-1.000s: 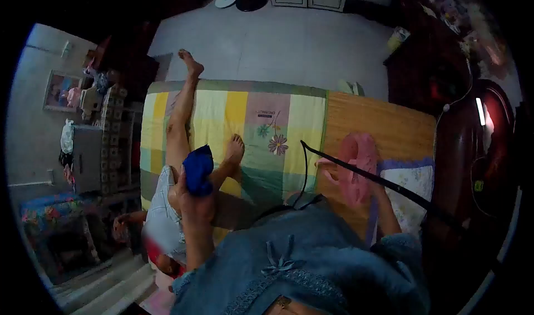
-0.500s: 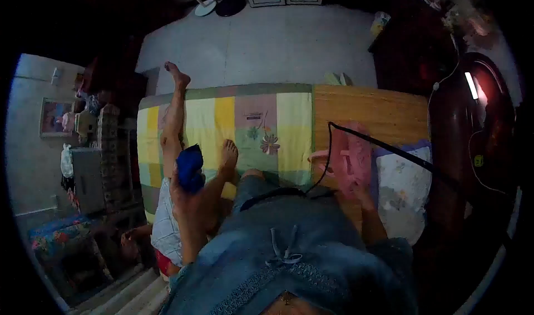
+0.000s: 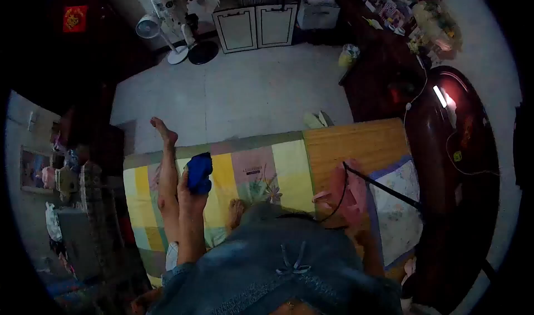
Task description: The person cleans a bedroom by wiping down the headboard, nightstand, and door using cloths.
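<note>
My left hand point(image 3: 192, 197) is closed round a bunched blue cloth point(image 3: 199, 173), held over the checked bedding point(image 3: 222, 176). On the right, my right hand point(image 3: 359, 232) is at the lower end of a pink item with straps point(image 3: 346, 195); its fingers are dark and blurred, so its grip cannot be made out. The pink item is above the tan mat point(image 3: 356, 142), beside a pale pillow point(image 3: 396, 215). A black cord point(image 3: 384, 188) crosses in front of the pink item.
Another person's leg point(image 3: 168, 176) stretches over the bedding at left. Beyond the bed are pale slippers point(image 3: 317, 120), a standing fan point(image 3: 177, 53) and white cabinet doors point(image 3: 256, 28). A dark red headboard point(image 3: 459, 148) stands at right.
The view has tilted up, showing more floor and cabinets. My left hand with the blue cloth is raised farther out over the bedding. My right hand remains by the pink item.
</note>
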{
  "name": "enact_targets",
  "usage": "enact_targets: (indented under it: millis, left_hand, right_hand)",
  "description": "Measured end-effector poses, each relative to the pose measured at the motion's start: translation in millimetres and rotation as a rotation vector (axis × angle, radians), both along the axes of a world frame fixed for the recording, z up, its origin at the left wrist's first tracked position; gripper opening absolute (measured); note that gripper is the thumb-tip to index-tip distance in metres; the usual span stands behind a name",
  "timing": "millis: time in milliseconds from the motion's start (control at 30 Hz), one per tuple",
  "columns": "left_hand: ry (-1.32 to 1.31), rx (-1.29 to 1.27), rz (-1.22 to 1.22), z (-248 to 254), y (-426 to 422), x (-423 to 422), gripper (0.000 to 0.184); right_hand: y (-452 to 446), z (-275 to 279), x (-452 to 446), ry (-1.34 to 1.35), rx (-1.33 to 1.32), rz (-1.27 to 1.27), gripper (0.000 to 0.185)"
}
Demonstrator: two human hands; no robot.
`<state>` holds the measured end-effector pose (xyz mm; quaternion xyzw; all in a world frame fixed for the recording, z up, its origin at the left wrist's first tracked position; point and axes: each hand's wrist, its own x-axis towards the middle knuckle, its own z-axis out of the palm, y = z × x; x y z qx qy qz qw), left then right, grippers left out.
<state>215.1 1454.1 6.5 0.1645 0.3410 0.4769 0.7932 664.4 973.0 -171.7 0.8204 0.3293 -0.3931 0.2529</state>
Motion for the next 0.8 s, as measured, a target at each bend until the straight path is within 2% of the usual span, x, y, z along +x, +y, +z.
enact_targets:
  millis: [33,167,233,300,400,467,533,700,800]
  left_hand:
    - [0.078,-0.049,0.054,3.1,10.9,-2.1,0.041]
    - [0.041,-0.059,0.009,-25.9,44.7,-37.7,0.04]
    - [-0.053,-0.066,0.015,-40.0,55.1,-56.3,0.04]
    - [-0.016,-0.138,0.052,-43.5,60.9,-69.7,0.041]
    - [0.046,-0.143,0.017,-40.7,75.5,-82.0,0.041]
    - [0.12,-0.215,0.156,-43.7,78.6,-85.7,0.035]
    - [0.093,-0.234,0.137,-50.1,84.1,-90.7,0.035]
    - [0.075,-0.247,0.122,-58.3,83.2,-88.9,0.037]
    - [0.028,-0.158,0.132,-54.2,67.5,-85.8,0.039]
  right_hand:
    - [3.9,7.4,-15.6,0.035,-0.087,0.083,0.035]
    - [-13.4,-32.6,-24.5,0.075,-0.068,0.179,0.038]
    - [18.9,-29.4,-16.1,0.07,0.001,0.128,0.038]
    - [55.4,-21.6,-4.6,0.055,0.138,0.016,0.038]
    - [112.1,9.3,3.3,0.06,0.422,-0.3,0.039]
    - [135.4,35.4,0.8,0.062,0.529,-0.476,0.039]
    - [146.2,55.3,-2.0,0.049,0.59,-0.573,0.039]
    - [137.0,58.8,-8.6,0.0,0.579,-0.547,0.04]
    - [124.4,44.0,-10.6,-0.024,0.502,-0.456,0.041]
